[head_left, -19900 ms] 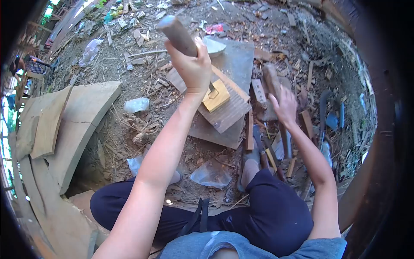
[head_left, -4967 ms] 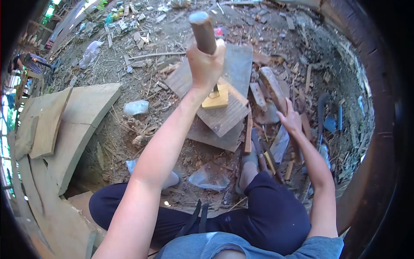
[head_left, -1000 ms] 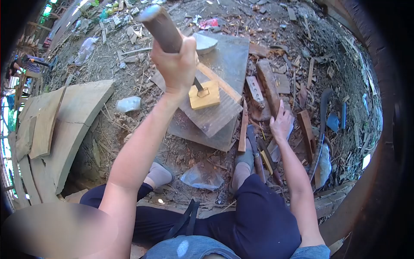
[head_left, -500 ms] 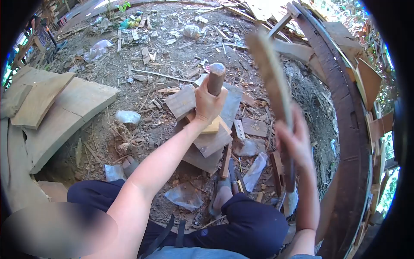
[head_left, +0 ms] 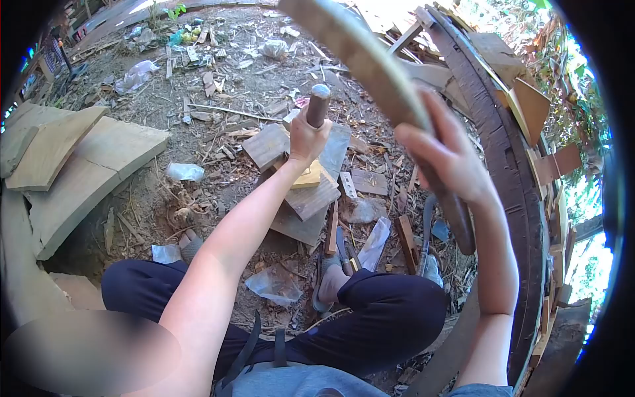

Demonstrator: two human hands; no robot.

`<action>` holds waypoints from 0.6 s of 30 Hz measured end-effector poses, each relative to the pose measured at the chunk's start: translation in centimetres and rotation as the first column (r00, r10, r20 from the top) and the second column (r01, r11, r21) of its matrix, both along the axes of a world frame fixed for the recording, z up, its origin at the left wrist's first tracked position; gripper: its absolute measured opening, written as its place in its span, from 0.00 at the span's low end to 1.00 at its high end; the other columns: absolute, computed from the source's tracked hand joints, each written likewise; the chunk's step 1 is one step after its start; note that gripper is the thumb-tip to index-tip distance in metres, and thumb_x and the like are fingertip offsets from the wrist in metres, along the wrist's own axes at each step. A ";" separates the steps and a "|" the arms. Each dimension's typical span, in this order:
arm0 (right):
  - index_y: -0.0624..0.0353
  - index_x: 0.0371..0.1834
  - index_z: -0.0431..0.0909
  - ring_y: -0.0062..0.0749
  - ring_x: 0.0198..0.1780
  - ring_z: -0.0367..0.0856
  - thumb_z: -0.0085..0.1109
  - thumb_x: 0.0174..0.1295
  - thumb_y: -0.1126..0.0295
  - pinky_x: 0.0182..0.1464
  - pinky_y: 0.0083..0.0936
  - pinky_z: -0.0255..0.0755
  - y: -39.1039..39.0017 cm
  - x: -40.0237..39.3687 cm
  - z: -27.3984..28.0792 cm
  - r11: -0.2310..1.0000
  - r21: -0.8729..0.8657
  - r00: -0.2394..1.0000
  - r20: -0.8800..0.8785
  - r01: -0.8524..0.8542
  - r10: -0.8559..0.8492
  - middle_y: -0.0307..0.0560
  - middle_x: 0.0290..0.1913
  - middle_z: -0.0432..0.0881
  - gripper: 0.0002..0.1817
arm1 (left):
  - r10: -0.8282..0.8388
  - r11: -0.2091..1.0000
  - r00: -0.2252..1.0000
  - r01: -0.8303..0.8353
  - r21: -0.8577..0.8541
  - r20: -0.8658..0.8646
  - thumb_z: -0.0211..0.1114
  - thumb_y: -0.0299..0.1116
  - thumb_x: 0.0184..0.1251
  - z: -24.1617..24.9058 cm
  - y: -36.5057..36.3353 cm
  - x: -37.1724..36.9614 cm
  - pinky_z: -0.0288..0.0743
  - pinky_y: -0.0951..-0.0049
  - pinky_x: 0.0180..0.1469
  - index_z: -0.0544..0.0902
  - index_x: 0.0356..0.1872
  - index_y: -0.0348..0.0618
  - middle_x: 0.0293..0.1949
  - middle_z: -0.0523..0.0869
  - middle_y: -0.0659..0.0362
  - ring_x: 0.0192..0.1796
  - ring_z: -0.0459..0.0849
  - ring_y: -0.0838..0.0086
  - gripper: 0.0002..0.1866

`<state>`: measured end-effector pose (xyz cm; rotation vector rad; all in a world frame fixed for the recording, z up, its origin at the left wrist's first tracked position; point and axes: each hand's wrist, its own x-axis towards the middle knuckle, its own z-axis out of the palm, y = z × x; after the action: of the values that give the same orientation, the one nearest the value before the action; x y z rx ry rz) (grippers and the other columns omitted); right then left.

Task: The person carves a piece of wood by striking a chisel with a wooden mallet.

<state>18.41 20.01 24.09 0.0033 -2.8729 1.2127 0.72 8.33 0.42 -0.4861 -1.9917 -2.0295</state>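
My left hand (head_left: pixel 309 140) is wrapped round the upright wooden handle of a chisel (head_left: pixel 319 107); its top end is pale and worn, and its blade is hidden behind my hand. Just below lies a small yellow wood block (head_left: pixel 306 176) on a stack of boards (head_left: pixel 308 198). My right hand (head_left: pixel 450 155), raised to the right, grips a long, slightly curved wooden club (head_left: pixel 360 56), blurred by motion. The club slants up to the left above the chisel, apart from it.
Big curved planks (head_left: pixel 99 159) lie at the left. A long dark timber (head_left: pixel 509 165) arcs along the right. Wood scraps, plastic bags (head_left: pixel 274 286) and several narrow wood pieces (head_left: pixel 407 241) litter the dirt around my feet.
My right hand has risen, and the club has tilted further over to the left. My left hand keeps its grip on the chisel. The whole view has shifted slightly.
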 end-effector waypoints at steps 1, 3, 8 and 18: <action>0.59 0.75 0.64 0.22 0.23 0.76 0.65 0.65 0.47 0.24 0.20 0.72 -0.8 0.3 0.6 0.999 -0.041 0.987 -0.157 0.031 -0.037 0.47 0.37 0.80 0.41 | 0.016 1.000 1.000 -0.016 0.014 -0.021 0.67 0.27 0.54 0.0 0.2 0.1 0.78 0.63 0.41 0.82 0.38 0.37 0.29 0.86 0.52 0.32 0.86 0.64 0.10; 0.59 0.74 0.64 0.20 0.23 0.75 0.65 0.67 0.52 0.24 0.21 0.71 -1.3 0.0 0.6 0.995 -0.075 0.935 -0.345 0.060 -0.082 0.44 0.34 0.81 0.37 | 0.025 1.000 0.999 -0.025 0.011 -0.031 0.67 0.28 0.54 0.0 0.2 0.2 0.78 0.64 0.40 0.82 0.37 0.37 0.29 0.86 0.53 0.31 0.85 0.65 0.09; 0.53 0.76 0.62 0.20 0.23 0.76 0.64 0.67 0.54 0.22 0.23 0.71 2.7 -3.5 -7.9 0.943 0.329 0.978 -0.175 -0.051 0.114 0.45 0.36 0.80 0.38 | -0.037 0.999 0.999 0.038 0.018 -0.009 0.67 0.27 0.54 -0.4 0.0 -0.3 0.77 0.66 0.40 0.82 0.39 0.36 0.28 0.85 0.55 0.30 0.83 0.68 0.10; 0.51 0.77 0.60 0.68 0.49 0.86 0.62 0.67 0.51 0.51 0.51 0.79 10.1 2.1 -30.7 0.869 0.072 0.870 0.040 0.489 -0.492 0.69 0.44 0.87 0.38 | -0.106 0.992 0.994 0.108 0.059 -0.032 0.66 0.24 0.60 -0.2 -0.6 -0.1 0.66 0.78 0.23 0.75 0.26 0.44 0.20 0.77 0.67 0.20 0.75 0.86 0.07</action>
<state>20.47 30.07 -6.59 -0.7269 -2.6936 1.0310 0.65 7.77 0.21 -0.6173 -1.9197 -2.1267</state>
